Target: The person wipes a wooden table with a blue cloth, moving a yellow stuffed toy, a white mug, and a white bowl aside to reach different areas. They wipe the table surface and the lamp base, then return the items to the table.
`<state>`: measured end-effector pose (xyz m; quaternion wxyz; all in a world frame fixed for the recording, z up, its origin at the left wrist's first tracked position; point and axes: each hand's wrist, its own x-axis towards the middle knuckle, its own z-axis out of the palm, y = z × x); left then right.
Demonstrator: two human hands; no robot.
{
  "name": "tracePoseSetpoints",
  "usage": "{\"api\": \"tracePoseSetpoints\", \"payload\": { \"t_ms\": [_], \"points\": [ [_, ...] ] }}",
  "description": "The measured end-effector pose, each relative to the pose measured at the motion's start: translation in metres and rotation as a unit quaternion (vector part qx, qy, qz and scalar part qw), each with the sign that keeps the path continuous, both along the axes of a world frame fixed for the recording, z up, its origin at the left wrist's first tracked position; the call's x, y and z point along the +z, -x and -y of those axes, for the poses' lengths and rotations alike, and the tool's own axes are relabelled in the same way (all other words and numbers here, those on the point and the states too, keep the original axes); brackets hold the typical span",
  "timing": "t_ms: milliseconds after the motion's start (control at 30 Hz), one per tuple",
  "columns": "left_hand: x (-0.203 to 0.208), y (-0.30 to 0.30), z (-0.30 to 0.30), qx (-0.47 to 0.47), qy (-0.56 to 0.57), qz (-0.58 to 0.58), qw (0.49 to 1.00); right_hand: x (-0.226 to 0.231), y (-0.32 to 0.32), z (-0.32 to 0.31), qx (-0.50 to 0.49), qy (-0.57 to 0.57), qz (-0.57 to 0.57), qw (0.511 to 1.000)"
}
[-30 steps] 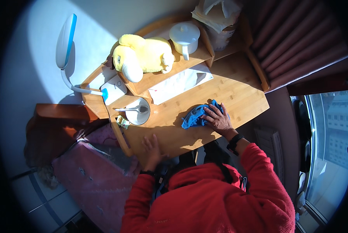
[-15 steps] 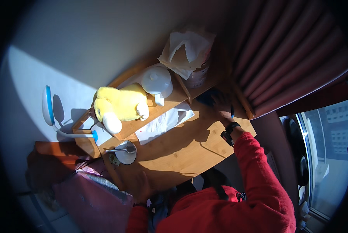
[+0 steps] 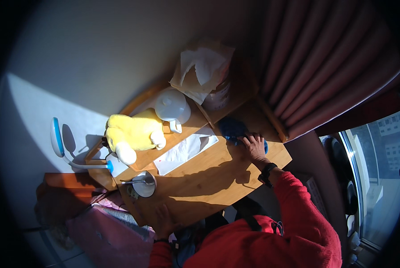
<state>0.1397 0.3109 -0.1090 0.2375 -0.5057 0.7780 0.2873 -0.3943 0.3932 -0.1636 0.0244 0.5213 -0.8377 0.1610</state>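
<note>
Hands wide: right hand (image 3: 255, 147) over blue cloth (image 3: 231, 128), left hand (image 3: 163, 222) at near edge of wooden desk (image 3: 204, 192)

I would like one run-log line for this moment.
right hand: on blue cloth | left hand: at desk's near edge | yellow plush toy: beside white lidded mug

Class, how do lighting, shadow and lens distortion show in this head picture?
Head view: sunlight brightens the fluffy yellow plush toy; head view: shadow darkens the crumpled blue cloth partly under the right hand; head view: the long pale window frame bows.
</note>
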Motion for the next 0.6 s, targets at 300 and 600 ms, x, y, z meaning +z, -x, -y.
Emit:
{"api": "tracePoseSetpoints", "payload": {
  "t_ms": [300, 600],
  "points": [
    [-0.012, -0.018, -0.001, -0.109, 0.080, 0.032, 0.990, 0.059, 0.055, 0.060, -0.134, 0.285, 0.146, 0.938],
    [-0.007, -0.002, -0.004, -0.008, 0.013, 0.014, 1.000, 0.034, -0.020, 0.072, -0.068, 0.056, 0.286, 0.954]
  ]
}}
